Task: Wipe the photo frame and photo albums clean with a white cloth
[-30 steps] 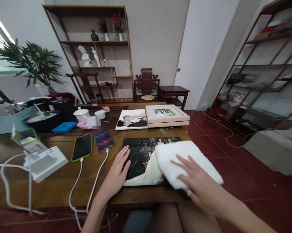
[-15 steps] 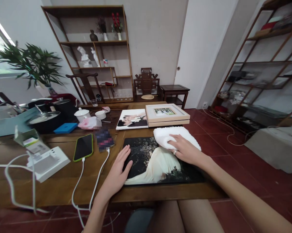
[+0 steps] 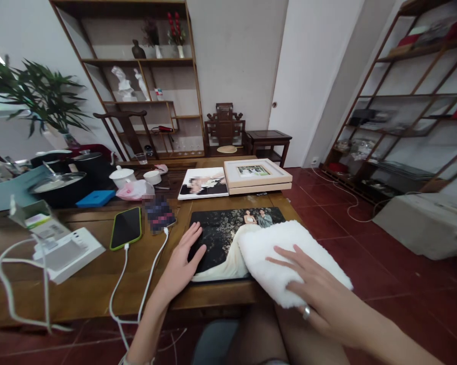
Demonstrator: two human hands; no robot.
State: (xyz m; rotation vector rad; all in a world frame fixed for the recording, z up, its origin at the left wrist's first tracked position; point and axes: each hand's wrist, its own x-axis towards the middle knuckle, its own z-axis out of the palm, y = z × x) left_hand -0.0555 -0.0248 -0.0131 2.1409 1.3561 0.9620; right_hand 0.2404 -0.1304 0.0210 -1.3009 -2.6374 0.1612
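A dark wedding photo panel (image 3: pixel 213 246) lies flat on the wooden table in front of me, showing a couple and a long pale gown. My left hand (image 3: pixel 184 261) rests flat on its left edge, fingers stretched out and thumb apart. A fluffy white towel (image 3: pixel 266 253) covers the panel's right part and hangs past its near right corner. My right hand (image 3: pixel 315 286), with a ring on one finger, presses on the towel and grips it. The panel's right edge is hidden beneath the towel.
Behind the panel are a white-edged photo print (image 3: pixel 203 183) and stacked light wood frames (image 3: pixel 258 177). To the left lie a green-cased phone (image 3: pixel 126 228), a second phone, white cables and a white box (image 3: pixel 72 253). Pots and a blue box (image 3: pixel 96 198) stand farther back.
My right hand has drawn the towel from the panel's far right corner toward me, uncovering the couple in the picture. My left hand stays on the left edge.
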